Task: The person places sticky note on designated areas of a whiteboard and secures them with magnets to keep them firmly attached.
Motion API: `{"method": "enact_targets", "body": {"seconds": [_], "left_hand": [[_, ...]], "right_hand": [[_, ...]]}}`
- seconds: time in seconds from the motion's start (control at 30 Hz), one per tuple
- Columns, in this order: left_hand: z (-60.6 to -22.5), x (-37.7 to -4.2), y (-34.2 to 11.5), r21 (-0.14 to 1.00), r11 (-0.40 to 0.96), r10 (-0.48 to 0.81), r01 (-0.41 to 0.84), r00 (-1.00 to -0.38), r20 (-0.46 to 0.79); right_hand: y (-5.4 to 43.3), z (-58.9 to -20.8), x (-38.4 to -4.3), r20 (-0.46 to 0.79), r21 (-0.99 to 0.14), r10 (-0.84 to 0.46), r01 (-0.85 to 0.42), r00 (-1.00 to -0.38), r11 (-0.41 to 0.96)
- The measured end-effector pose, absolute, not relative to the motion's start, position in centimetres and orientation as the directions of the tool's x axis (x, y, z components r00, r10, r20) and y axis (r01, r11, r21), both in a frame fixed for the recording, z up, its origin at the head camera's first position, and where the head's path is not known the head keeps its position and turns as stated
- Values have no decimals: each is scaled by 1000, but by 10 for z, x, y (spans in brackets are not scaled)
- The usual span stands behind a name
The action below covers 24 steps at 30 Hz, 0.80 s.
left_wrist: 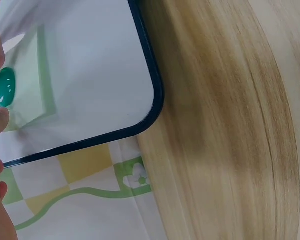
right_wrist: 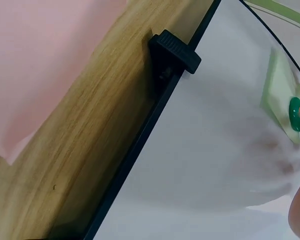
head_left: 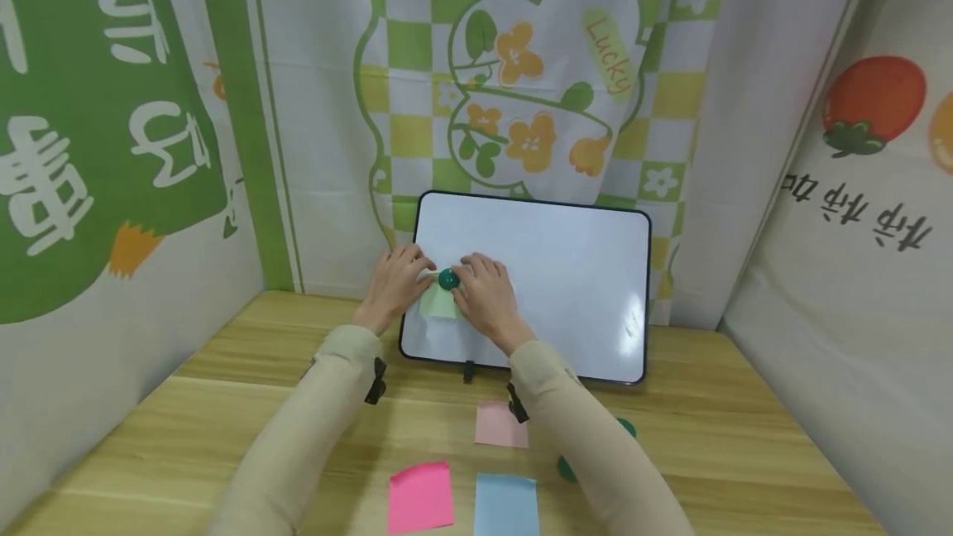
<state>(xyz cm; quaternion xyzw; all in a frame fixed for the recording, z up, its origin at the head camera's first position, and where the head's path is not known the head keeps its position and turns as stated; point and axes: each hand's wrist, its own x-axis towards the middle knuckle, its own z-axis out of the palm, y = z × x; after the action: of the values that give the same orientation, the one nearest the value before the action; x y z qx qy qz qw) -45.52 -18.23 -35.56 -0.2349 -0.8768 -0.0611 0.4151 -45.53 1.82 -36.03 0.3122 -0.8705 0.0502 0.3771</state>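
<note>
A round green magnet [head_left: 448,278] sits on a pale green sticky note [head_left: 441,303] near the left side of a whiteboard [head_left: 566,271]. My left hand [head_left: 397,279] is at the magnet's left, thumb tip touching its edge, the other fingers spread against the board. From the other side my right hand [head_left: 487,294] touches the magnet with its thumb. In the left wrist view the magnet [left_wrist: 5,87] lies between two fingertips. The right wrist view shows the magnet [right_wrist: 296,114] over the note [right_wrist: 279,92], with a thumb tip against it. The other fingers are mostly out of the wrist views.
The whiteboard leans upright on the wooden table [head_left: 715,420], with a black clip foot [head_left: 468,371] at its lower edge. Pink [head_left: 420,498], light pink [head_left: 500,424] and blue sticky notes [head_left: 506,506] lie in front. Green magnets [head_left: 567,470] are partly behind my right arm.
</note>
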Motion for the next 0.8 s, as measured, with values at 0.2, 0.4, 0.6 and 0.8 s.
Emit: {"method": "enact_targets", "body": {"seconds": [0.2,0.4,0.6,0.8], "left_hand": [[-352,-454,-184,-92,858,389,505,-522,759],[-351,-449,-185,-67,845,406,531,-555,726],[-354,-442,-188,-51,826,425,562,-560,711],[-357,-431,-190,21,790,425,613,-572,702]], "right_hand": [[35,-354,-450,691,72,-500,-638,-522,766],[52,-352,-444,661,49,-508,-644,-552,764],[66,-350,-434,626,28,-505,-630,-594,776],[79,-350,-420,582,-28,-506,-638,-636,769]]}}
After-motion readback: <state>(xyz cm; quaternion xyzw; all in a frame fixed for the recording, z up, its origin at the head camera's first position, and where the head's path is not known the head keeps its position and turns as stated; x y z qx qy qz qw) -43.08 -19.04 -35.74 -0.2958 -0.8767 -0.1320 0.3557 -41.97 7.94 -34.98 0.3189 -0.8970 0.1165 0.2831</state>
